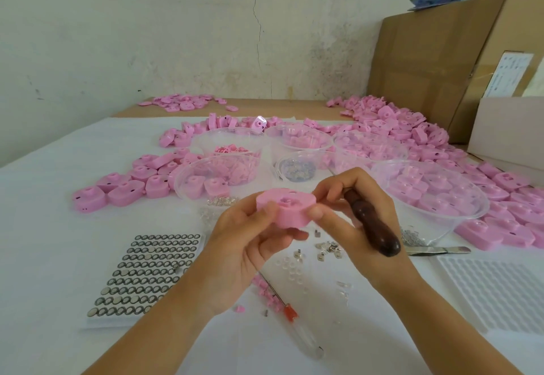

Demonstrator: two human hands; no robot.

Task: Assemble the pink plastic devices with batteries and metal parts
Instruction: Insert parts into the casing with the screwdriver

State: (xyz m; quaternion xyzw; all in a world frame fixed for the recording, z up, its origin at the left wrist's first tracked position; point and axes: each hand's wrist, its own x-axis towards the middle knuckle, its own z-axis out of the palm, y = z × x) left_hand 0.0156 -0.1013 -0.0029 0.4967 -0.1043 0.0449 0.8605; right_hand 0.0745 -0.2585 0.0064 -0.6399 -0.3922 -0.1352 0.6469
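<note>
My left hand [250, 245] grips a pink plastic device [284, 208] from below, held up above the table. My right hand [362, 218] pinches the device's right edge with thumb and forefinger while its other fingers curl round a dark brown wooden tool handle [374, 224]. A tray of button batteries [147, 274] lies at the lower left. Small metal parts [326, 248] are scattered under my hands.
Clear plastic bowls [471, 218] hold pink parts, and one bowl [297, 168] holds metal bits. Pink devices are piled left [117, 189] and right [500, 227]. A red-handled screwdriver [290, 313], tweezers [438, 250], a white empty tray [494, 292] and cardboard boxes [441, 59] surround the work area.
</note>
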